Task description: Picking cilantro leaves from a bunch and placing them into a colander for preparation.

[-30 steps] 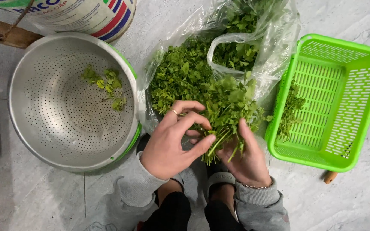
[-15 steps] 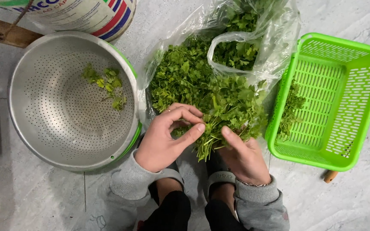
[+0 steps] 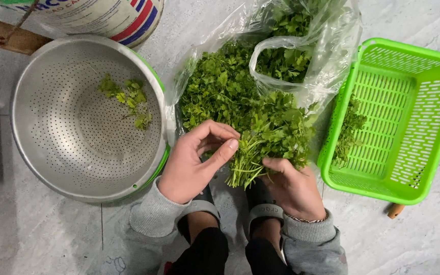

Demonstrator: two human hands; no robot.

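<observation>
- Bunch of leafy green herbs: it lies on the pale stone floor between the person's two hands, leaves pointing away from the person and cut stem ends pointing back toward the knees.
- Right hand: it sits at the stem end of the bunch, fingers curled around the stems from the right side and closed on them. The thumb lies across the top of the stems.
- Left hand: it is just to the left of the bunch, palm arched. The thumb and the bent fingers come close together at the bunch's left edge, near where stems meet leaves. Whether they pinch a sprig there cannot be told.
- Both wrists wear grey sleeves, and dark sandals show below the hands.
- Clear plastic bag: it lies open behind the bunch, holding a larger heap of the same herbs, whose leaves touch those of the bunch.
- Metal colander: round and perforated, it stands to the left of the left hand, apart from the bunch. A few picked sprigs lie inside it.
- Green plastic basket: it stands to the right of the right hand, with a small clump of herb scraps against its left wall.
- A printed sack stands behind the colander.
</observation>
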